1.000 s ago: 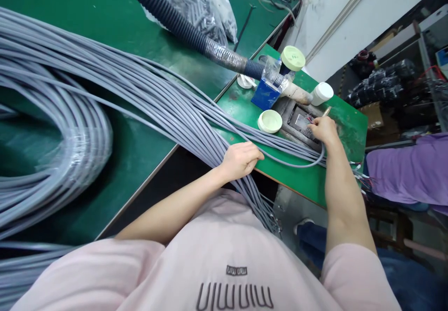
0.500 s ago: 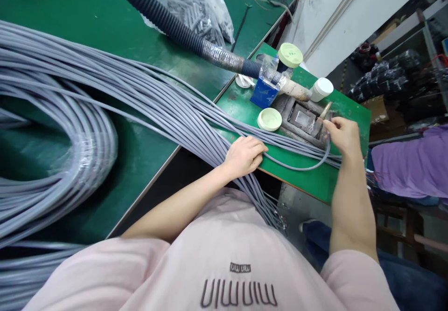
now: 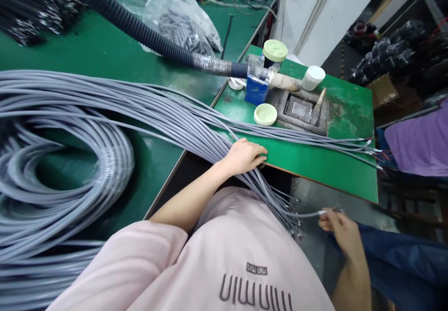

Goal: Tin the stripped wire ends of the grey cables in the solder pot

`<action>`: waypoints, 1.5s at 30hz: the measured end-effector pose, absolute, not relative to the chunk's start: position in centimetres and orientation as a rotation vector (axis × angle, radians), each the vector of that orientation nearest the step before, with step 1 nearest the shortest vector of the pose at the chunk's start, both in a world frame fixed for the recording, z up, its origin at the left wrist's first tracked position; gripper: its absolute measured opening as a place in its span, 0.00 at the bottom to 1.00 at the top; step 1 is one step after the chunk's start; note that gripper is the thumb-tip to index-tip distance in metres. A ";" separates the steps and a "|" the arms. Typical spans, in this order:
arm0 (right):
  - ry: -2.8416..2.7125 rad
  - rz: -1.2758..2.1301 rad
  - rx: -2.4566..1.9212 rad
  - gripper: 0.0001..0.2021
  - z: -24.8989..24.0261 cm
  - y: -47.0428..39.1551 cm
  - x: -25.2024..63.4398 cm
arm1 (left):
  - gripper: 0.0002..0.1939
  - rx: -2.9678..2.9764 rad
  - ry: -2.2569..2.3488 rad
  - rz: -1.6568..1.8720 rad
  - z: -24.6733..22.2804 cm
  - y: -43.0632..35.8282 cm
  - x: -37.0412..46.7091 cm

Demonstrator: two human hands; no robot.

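Observation:
My left hand (image 3: 246,156) rests on the bundle of grey cables (image 3: 189,123) at the table edge, its fingers curled round some of them. Down at the right, my right hand (image 3: 341,231) pinches one grey cable (image 3: 308,215) close to its white-banded end. Thin wires poke out past those fingers. Several other cable ends (image 3: 294,224) hang below the edge in front of my shirt. More grey cables (image 3: 304,137) lie across the small green table, their stripped ends with red wires at its right side.
A square pot with a shiny surface (image 3: 301,109) holds a scraper-like tool (image 3: 319,106). Beside it are a hose (image 3: 210,65), a blue box (image 3: 256,90), a pale open tub (image 3: 265,114) and a white tub (image 3: 313,77). Coiled cable (image 3: 117,162) lies left. A person in purple (image 3: 416,138) is at right.
My right hand has swung from beside the pot down below the table edge, bringing the cable end with it. My left hand stays on the bundle. The view has shifted slightly.

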State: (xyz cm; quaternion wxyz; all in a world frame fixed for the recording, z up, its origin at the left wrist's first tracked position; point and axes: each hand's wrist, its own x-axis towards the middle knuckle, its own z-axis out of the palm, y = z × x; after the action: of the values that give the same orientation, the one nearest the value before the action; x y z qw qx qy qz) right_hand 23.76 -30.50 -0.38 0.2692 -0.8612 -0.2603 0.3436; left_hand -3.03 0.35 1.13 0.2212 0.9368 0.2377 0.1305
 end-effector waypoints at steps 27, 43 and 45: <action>-1.367 1.002 -2.445 0.20 -6.7 -28.6 24.2 | 0.12 2.491 1.087 0.316 0.6 2.4 3.9; -0.879 1.409 -1.479 0.15 -1.2 -21.6 18.7 | 0.09 2.513 0.987 0.412 1.5 1.8 3.4; -0.725 1.335 -1.332 0.16 -0.6 -19.7 18.6 | 0.09 2.457 0.910 0.492 1.9 1.5 2.5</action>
State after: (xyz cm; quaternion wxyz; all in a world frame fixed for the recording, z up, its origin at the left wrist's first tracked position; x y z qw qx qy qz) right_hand 18.62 -19.72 -0.57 0.5317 -0.5584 -0.3038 0.5597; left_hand 2.51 1.52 1.89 0.2356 0.8956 0.3319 0.1793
